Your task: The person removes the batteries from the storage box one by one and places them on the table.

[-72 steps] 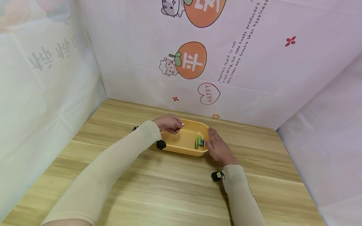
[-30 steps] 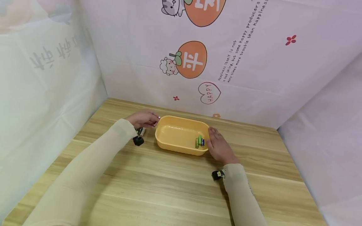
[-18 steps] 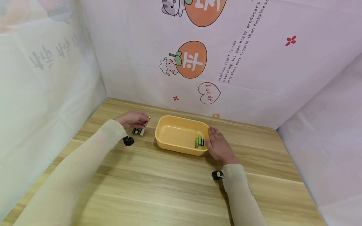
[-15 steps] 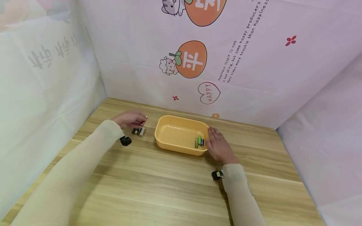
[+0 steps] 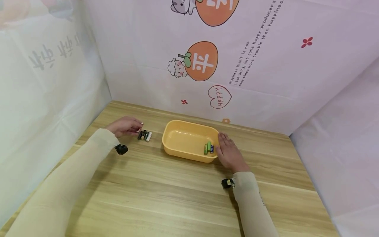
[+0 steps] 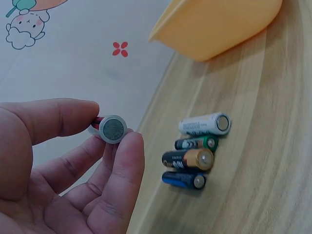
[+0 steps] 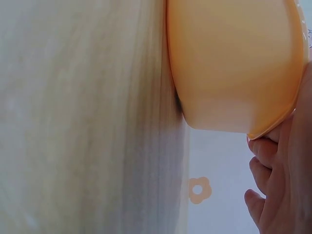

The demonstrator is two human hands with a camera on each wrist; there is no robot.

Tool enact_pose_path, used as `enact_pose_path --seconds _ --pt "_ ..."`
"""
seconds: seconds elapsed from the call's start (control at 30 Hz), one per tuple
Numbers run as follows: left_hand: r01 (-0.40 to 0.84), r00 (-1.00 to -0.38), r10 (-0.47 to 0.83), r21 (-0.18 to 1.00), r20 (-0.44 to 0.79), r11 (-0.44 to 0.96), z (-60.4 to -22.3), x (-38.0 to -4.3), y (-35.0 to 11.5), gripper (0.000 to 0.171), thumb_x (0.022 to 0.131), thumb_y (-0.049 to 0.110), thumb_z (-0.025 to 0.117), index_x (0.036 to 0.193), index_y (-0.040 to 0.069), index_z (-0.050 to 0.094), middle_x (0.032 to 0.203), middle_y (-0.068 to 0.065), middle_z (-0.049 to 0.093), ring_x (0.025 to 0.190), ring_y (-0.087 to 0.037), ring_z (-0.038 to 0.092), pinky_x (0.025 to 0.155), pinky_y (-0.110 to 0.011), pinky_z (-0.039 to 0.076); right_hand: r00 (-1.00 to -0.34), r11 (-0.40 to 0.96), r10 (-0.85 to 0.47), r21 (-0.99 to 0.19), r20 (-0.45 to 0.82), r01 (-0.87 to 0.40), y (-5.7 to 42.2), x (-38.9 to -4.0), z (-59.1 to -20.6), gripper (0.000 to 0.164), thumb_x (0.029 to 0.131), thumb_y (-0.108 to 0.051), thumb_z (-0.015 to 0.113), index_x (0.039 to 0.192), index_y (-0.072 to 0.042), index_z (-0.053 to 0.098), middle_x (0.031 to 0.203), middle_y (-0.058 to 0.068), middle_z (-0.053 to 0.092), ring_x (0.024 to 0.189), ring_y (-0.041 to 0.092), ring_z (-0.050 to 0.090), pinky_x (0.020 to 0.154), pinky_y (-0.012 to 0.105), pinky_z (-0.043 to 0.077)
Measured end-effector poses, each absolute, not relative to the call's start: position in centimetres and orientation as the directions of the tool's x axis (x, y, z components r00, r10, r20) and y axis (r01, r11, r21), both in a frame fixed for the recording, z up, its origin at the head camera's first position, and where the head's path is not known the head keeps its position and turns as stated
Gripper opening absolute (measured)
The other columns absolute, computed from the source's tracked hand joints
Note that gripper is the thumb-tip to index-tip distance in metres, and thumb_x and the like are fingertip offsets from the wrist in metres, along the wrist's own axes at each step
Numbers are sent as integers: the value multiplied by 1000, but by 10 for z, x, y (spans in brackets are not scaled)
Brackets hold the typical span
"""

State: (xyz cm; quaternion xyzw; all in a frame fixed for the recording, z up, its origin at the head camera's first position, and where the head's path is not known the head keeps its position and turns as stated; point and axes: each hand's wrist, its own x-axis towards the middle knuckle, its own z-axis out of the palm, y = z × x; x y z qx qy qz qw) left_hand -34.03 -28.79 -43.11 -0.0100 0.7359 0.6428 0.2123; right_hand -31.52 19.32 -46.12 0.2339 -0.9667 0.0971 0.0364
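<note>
In the head view my left hand (image 5: 126,126) is raised over the table's left side, pinching a battery (image 6: 113,129) between thumb and fingers. The battery shows red on its side, and its flat grey end faces the wrist camera. Below it, several batteries lie side by side: a white one (image 6: 204,124), a green one (image 6: 197,143), a black and gold one (image 6: 187,159) and a dark blue one (image 6: 184,179). My right hand (image 5: 231,153) rests against the right end of a yellow tray (image 5: 180,154), its fingers extended along the wall.
Inside the tray's right end sit two green batteries (image 5: 209,146) and a dark blue one (image 5: 212,149). The wood-grain table (image 5: 177,194) is bounded by a printed back cloth (image 5: 260,105) and pale side cloths.
My left hand has carried the pinched battery out of the tray, leftward past its rim, to above the row of batteries. My right hand has stayed at the tray's end.
</note>
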Motion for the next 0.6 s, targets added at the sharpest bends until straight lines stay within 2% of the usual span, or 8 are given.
enact_pose_path --seconds 0.4,0.6 --pt "-297 -910 247 939 -334 173 -447 -339 -298 42 101 12 54 131 -16 43 99 -12 66 84 -17 65 83 -31 56 -891 871 -440 -185 118 -454 194 -315 -462 60 107 -31 30 155 -1 12 160 16 14 147 29 6 118 46 10" --pt "-354 -902 218 928 -372 116 -455 -338 -302 43 100 8 55 133 -14 40 99 -10 65 85 -17 64 84 -31 56 -891 871 -439 -189 114 -453 193 -314 -460 60 107 -32 27 155 -1 12 160 16 13 147 30 7 119 45 10"
